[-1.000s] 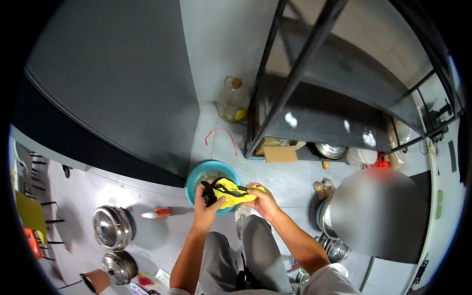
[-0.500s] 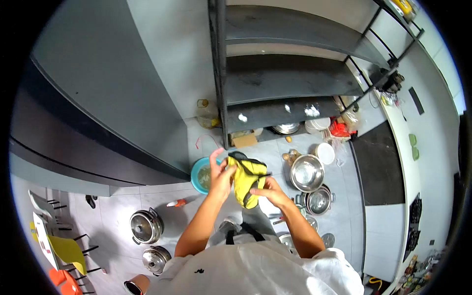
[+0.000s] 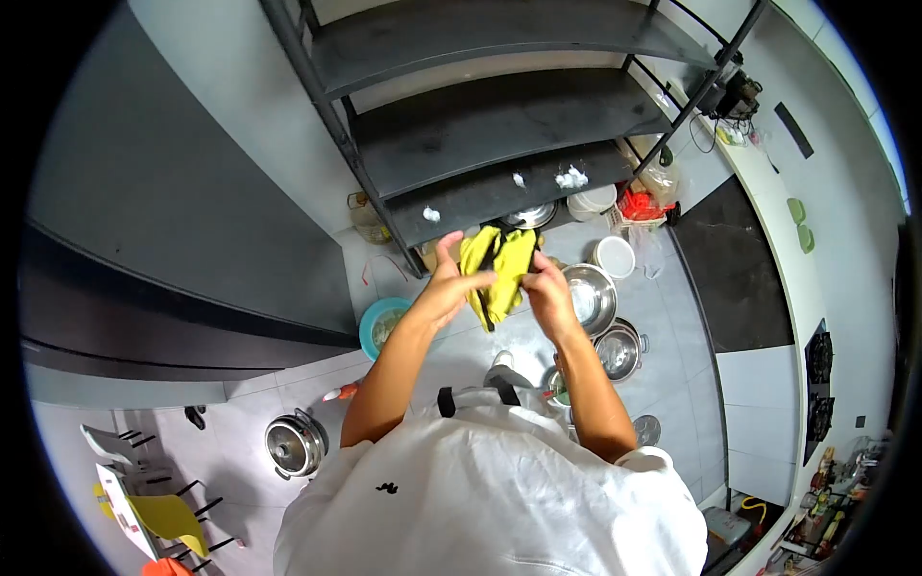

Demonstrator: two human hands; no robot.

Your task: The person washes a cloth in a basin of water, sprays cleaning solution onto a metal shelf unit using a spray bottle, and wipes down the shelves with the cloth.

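A crumpled yellow-and-black cloth (image 3: 509, 264) hangs between my hands, in front of the lower shelf; its exact kind does not show. On its left side my left hand (image 3: 447, 291) holds it, thumb across the front and a finger raised. My right hand (image 3: 549, 296) pinches the opposite edge between thumb and fingers. Below and left of the hands stands a turquoise basin (image 3: 366, 331) with cloudy water in it. White clumps, one of them a white pile (image 3: 571, 178), lie on the lowest visible shelf just beyond the cloth.
A black metal rack (image 3: 499, 120) rises ahead. Steel bowls, including a large bowl (image 3: 588, 298), and pots crowd the floor at right, near a white bucket (image 3: 615, 256). A lidded pot (image 3: 293, 444) and an orange-red spray bottle (image 3: 343, 392) are at left. A yellow chair (image 3: 171, 518) stands lower left.
My hands have moved forward toward the rack with the cloth, which is now spread wider and turned. The view has shifted, and the rack appears nearer.
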